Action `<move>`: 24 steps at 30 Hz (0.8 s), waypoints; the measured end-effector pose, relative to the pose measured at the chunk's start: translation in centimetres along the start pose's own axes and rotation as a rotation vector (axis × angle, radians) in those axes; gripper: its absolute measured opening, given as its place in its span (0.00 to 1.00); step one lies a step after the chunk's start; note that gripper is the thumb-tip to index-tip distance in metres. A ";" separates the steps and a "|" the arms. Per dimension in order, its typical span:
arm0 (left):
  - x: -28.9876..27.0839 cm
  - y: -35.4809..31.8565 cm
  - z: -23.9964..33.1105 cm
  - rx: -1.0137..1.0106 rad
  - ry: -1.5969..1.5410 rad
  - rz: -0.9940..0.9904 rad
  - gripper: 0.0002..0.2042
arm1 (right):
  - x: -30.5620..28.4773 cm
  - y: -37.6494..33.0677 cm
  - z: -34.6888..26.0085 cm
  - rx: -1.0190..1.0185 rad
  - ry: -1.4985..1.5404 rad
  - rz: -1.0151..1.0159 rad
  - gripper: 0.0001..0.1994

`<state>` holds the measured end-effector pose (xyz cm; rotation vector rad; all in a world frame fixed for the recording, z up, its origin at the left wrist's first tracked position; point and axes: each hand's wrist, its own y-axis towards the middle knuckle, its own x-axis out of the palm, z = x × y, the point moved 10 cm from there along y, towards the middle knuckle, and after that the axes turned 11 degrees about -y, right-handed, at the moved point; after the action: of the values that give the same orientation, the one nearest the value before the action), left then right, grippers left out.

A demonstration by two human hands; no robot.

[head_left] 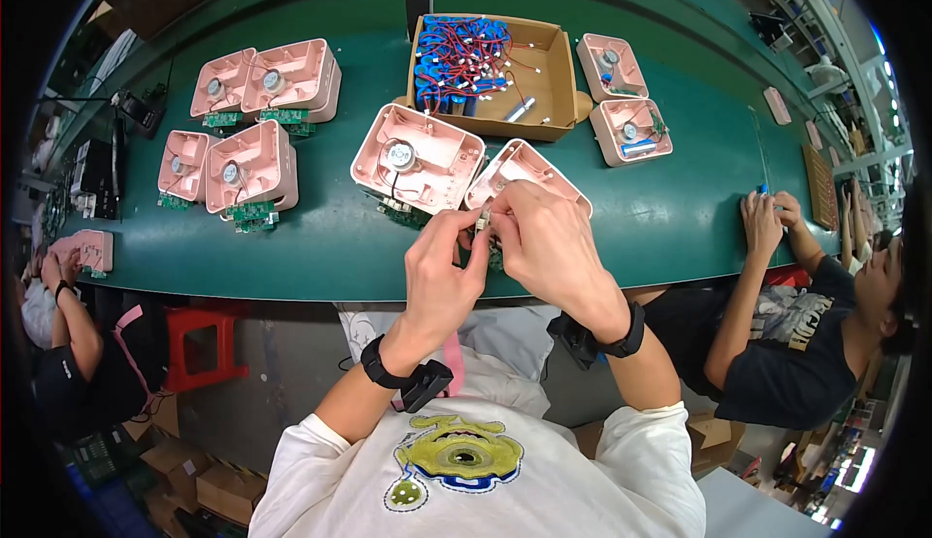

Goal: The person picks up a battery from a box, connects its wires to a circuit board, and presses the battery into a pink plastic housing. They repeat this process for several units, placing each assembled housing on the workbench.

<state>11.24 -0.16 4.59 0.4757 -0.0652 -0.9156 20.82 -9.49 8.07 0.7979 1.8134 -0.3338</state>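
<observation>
Left hand and right hand both pinch a small whitish part. Right of the brown cardboard box, two pink plastic housings hold bluish cylinders; left, four show none.

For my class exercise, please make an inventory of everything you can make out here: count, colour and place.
Table: one, green, across the view
Cases: eight, pink, four left, two centre, two right
Speakers: at least seven, silver, inside cases
Circuit boards: several, green, beside cases
Open box: one, brown, behind the centre cases
Batteries: many, mostly blue, in the box
Wires: many, mostly red, over the batteries
Stool: one, red, floor at left
Co-workers: at least two, dark clothing, left and right
Small part: one, pale, between the hands, partly hidden
Wristbands: two, black, one per wrist
Left hand: one, bare, pinching the small part
Right hand: one, bare, fingertips at the same part
</observation>
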 end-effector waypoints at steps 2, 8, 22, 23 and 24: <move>0.0 0.1 0.0 0.007 -0.004 0.004 0.14 | 0.1 0.1 0.0 0.000 0.005 0.008 0.04; -0.1 0.5 -0.2 0.000 -0.059 -0.009 0.12 | 0.5 0.4 0.4 0.013 0.035 -0.002 0.04; -0.5 0.1 -1.9 -0.224 -0.091 -0.068 0.12 | -1.6 10.1 9.9 -0.267 -0.205 -0.070 0.08; -0.4 0.3 -1.9 -0.222 -0.090 -0.074 0.12 | -1.6 10.2 10.4 -0.262 -0.204 -0.066 0.08; -0.5 0.5 -2.0 -0.225 -0.098 -0.063 0.12 | -1.7 10.5 11.3 -0.217 -0.160 -0.079 0.07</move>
<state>11.86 1.20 3.03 0.2244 -0.0362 -0.9944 36.28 -8.84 6.82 0.5343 1.6997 -0.2400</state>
